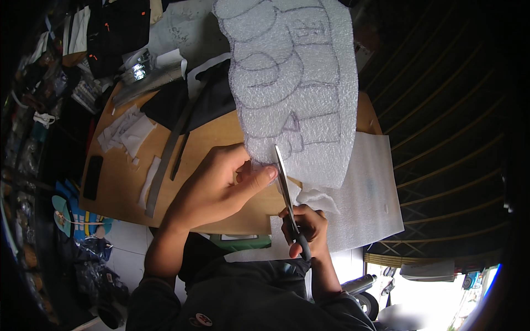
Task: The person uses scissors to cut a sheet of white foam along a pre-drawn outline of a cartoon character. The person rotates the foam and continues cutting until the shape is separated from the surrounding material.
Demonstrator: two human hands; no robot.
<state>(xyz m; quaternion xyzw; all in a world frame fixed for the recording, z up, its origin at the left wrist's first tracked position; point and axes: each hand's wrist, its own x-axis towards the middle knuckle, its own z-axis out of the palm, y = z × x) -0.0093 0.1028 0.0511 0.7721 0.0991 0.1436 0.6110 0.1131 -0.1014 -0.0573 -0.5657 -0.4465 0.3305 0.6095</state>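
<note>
A white foam sheet [323, 107] with curved and straight outlines drawn on it is raised above the table. My left hand [221, 185] pinches its lower left corner between thumb and fingers. In my right hand [309, 229] is a pair of scissors [284, 179] with dark handles, its blades pointing up and away from me. The blades lie at the sheet's lower edge, just right of my left thumb, and one blade shows over the drawn side. A curled strip of white foam [317, 201] hangs below the sheet, beside my right hand.
The brown wooden table [212, 143] bears a long metal ruler [165, 160], foam scraps [130, 132], black cloth [165, 107] and a dark phone [93, 177]. Another foam sheet [372, 187] overhangs the right edge. A folding metal gate [447, 138] stands at the right.
</note>
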